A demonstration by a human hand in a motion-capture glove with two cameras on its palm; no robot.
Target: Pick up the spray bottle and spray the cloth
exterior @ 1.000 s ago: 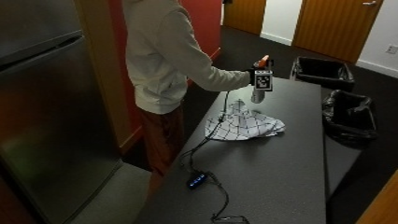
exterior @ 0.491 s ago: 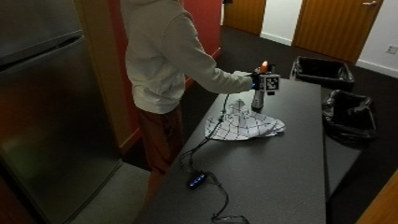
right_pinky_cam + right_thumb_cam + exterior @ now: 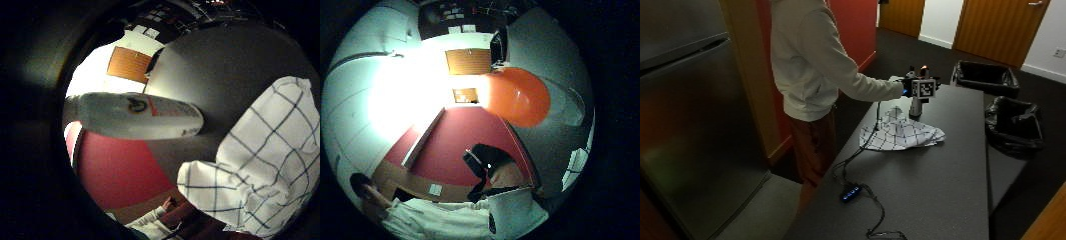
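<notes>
In the outside view a person stands at the left side of a dark table (image 3: 939, 170). Their gloved right hand (image 3: 911, 86) grips the neck of a spray bottle (image 3: 915, 106) with an orange top, held upright just above the table. A white cloth with a dark grid pattern (image 3: 901, 132) lies crumpled on the table right below and in front of the bottle. The little finger side palm view shows the bottle's pale body (image 3: 140, 116) close to the palm, with the checked cloth (image 3: 255, 170) beside it. The orange top (image 3: 517, 97) fills part of the thumb side palm view.
Two black bins (image 3: 986, 77) (image 3: 1013, 125) stand beyond the table's right side. A cable runs along the table to a small device with blue lights (image 3: 850, 193) near the front. A grey refrigerator (image 3: 693, 130) stands to the left of the person.
The hand with the bottle has moved slightly away from the person and a little lower, now hanging over the far edge of the cloth. The cloth lies as before.
</notes>
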